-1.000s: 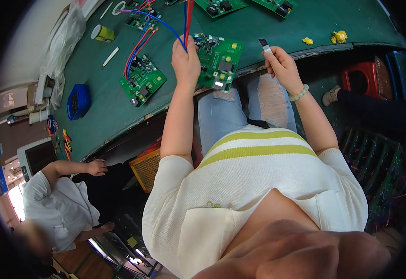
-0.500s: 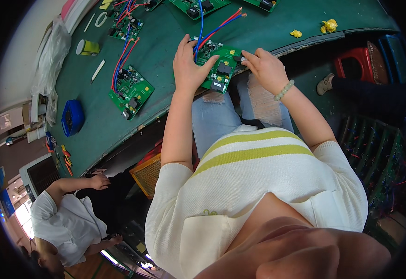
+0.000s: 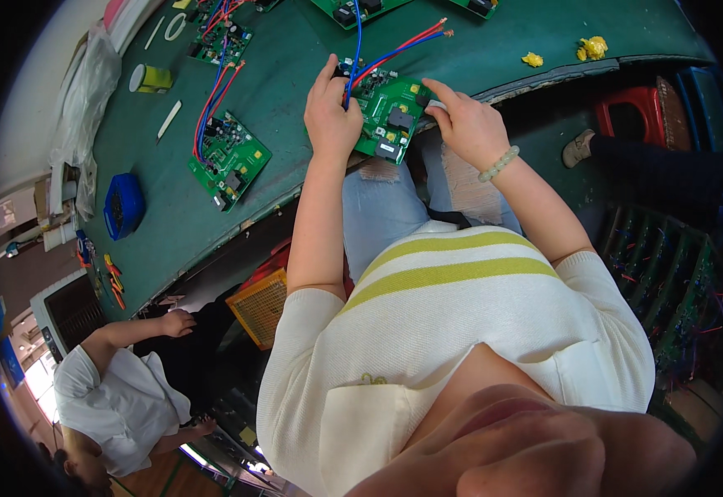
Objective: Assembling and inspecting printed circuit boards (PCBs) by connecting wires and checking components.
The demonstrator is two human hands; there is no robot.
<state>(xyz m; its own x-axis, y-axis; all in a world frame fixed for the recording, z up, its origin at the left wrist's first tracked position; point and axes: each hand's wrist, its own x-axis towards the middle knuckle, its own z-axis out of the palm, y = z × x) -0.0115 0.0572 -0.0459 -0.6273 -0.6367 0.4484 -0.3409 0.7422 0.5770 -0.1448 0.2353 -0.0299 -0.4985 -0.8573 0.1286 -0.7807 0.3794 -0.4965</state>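
Observation:
A green circuit board (image 3: 385,123) with black components and red and blue wires (image 3: 403,44) is held at the near edge of the table, over my lap. My left hand (image 3: 331,120) grips its left side, the fingers along the far left edge and the thumb bent in by the wires. At the board's right edge my right hand (image 3: 473,128) pinches a small whitish piece (image 3: 437,105) between thumb and forefinger, next to a black component. I cannot make out what kind of piece it is.
Another wired circuit board (image 3: 231,161) lies to the left, with more boards (image 3: 361,10) at the far side. A yellow-green roll (image 3: 151,79), a blue container (image 3: 123,205) and yellow lumps (image 3: 592,48) are on the green table (image 3: 283,99). A co-worker (image 3: 121,389) sits at lower left.
My left thumb has drawn in from the board's face towards the wires. My right forefinger has straightened along the board's edge, and the whitish piece shows more clearly. The view has shifted slightly.

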